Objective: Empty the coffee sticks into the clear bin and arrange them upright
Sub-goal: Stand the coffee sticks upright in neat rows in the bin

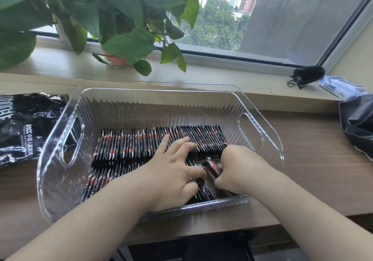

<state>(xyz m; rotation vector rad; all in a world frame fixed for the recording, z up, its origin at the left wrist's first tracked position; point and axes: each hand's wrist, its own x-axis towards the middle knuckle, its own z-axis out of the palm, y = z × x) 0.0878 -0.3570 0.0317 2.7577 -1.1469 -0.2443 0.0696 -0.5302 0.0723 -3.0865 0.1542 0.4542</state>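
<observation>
Blurred coffee stick in right hand

Head view, close, down onto bin

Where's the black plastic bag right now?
In the head view, the black plastic bag lies crumpled on the wooden desk at the far left, right beside the clear bin's left handle and below the potted plant.

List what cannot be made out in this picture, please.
Head view: the right hand covers how many coffee sticks it grips.
The left hand hides the sticks under it.
Print on the sticks is too small.
The frame's left edge cuts the black bag; the right edge, the dark bag.
</observation>
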